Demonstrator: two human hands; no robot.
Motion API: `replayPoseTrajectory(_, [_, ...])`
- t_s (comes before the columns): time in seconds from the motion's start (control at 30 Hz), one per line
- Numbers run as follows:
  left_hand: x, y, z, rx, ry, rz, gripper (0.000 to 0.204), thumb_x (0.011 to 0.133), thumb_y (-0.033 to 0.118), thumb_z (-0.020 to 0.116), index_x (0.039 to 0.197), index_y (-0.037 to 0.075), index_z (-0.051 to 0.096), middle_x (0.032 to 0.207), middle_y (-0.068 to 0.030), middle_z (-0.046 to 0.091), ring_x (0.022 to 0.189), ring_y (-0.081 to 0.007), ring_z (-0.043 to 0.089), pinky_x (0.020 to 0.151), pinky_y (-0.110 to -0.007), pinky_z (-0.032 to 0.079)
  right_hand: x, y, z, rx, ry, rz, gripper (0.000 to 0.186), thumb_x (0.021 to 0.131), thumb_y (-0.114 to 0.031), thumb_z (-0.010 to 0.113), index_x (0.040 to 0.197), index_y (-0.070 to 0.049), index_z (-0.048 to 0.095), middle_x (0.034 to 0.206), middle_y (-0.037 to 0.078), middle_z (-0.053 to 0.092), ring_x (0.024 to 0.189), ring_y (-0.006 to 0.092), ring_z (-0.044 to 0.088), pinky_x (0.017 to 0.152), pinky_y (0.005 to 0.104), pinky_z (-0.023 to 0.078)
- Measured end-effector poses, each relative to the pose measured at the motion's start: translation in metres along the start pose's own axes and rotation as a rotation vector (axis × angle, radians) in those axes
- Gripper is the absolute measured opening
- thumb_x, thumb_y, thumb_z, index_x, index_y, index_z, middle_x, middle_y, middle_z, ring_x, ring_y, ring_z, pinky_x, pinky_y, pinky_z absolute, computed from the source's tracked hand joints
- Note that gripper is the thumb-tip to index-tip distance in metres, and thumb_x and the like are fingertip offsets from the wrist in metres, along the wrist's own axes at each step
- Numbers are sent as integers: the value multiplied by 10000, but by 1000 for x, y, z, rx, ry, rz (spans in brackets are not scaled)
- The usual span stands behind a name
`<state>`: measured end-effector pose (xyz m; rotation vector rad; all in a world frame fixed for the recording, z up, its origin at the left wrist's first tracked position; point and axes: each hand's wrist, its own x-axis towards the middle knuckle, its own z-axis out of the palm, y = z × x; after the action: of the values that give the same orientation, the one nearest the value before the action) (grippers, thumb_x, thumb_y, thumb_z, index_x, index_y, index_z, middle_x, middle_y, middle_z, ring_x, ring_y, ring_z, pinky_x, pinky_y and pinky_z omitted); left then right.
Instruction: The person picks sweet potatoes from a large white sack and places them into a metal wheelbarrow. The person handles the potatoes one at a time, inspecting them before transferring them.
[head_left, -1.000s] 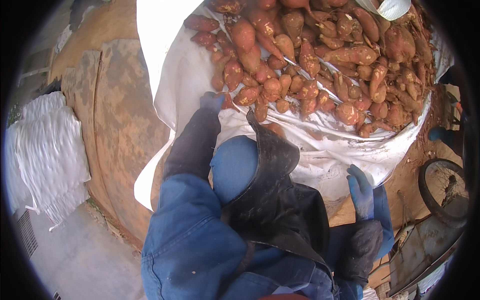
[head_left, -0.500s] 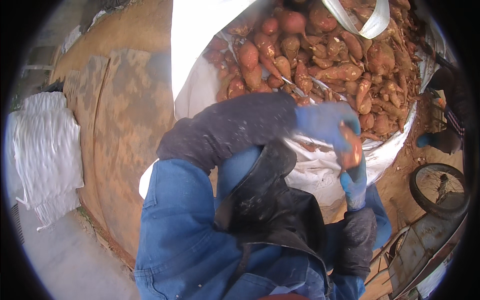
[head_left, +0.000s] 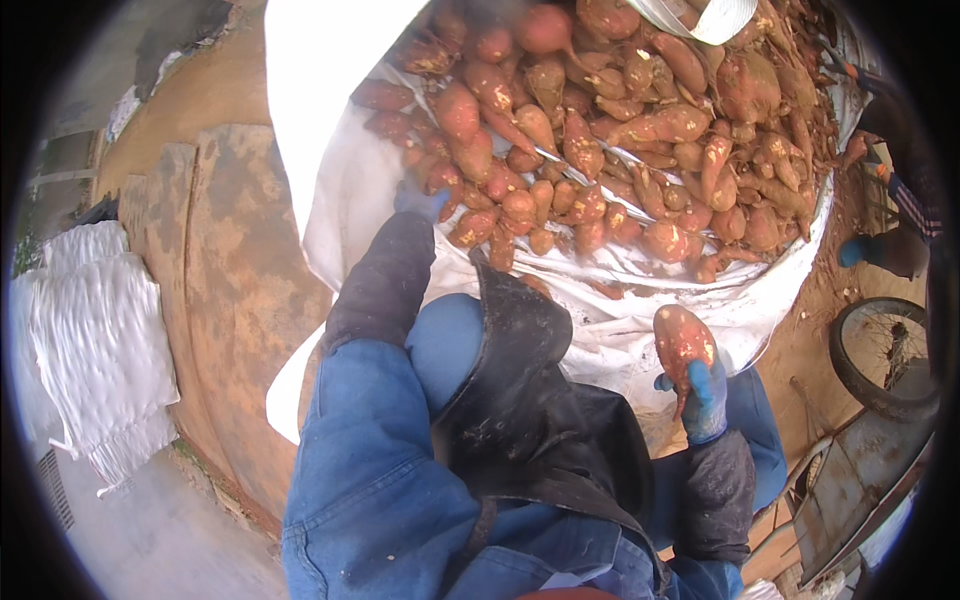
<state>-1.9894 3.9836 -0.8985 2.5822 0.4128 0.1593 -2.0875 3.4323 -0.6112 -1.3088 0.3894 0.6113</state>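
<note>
My right hand (head_left: 708, 398), in a blue glove, grips a large reddish sweet potato (head_left: 684, 338) upright at the near right, just outside the heap. My left hand (head_left: 424, 204), gloved in blue too, is at the left edge of a heap of sweet potatoes (head_left: 582, 145); its fingers are smeared and partly hidden, so I cannot tell if it holds one. The sweet potatoes lie in a big white woven sack (head_left: 345, 205) with its sides folded down.
A white strap loop (head_left: 722, 22) crosses the far side of the heap. Stacked white sacks (head_left: 100, 330) lie at the left beside brown boards (head_left: 235, 235). On the right are a spoked wheel (head_left: 846, 350), a rusty metal cart (head_left: 858, 490) and another person's gloved hand (head_left: 853, 250).
My left hand has moved left, away from my right hand, to the heap's left edge. My right hand has lowered slightly with the sweet potato, which now shows fully.
</note>
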Motion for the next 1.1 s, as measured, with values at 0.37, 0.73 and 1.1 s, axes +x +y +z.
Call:
replayPoseTrajectory(0.37, [4, -54, 5, -82, -287, -462, 565, 767, 450, 800, 1066, -20, 706, 977, -185, 733, 900, -291, 710, 802, -432, 550, 6, 8, -6, 18, 16, 20, 832, 907, -447, 726, 1515, 15, 393, 1361, 158, 600, 1036, 239, 654, 751, 332, 568])
replayPoseTrajectory(0.73, [17, -94, 74, -453, -399, -83, 593, 945, 304, 717, 1368, -60, 518, 1335, -168, 599, 1218, -267, 579, 1046, -374, 458, 11, 12, -13, -111, 39, 72, 806, 934, -401, 735, 1536, -3, 376, 1355, 124, 594, 1070, 203, 634, 785, 355, 590])
replayPoseTrajectory(1.1, [28, -84, 79, -225, -324, -266, 866, 806, 335, 810, 1476, -53, 422, 1488, -234, 471, 1286, -328, 547, 1086, -392, 450, 23, 41, -21, -106, 82, 31, 883, 874, -456, 757, 1559, -57, 370, 1167, 120, 688, 757, 162, 685, 600, 300, 592])
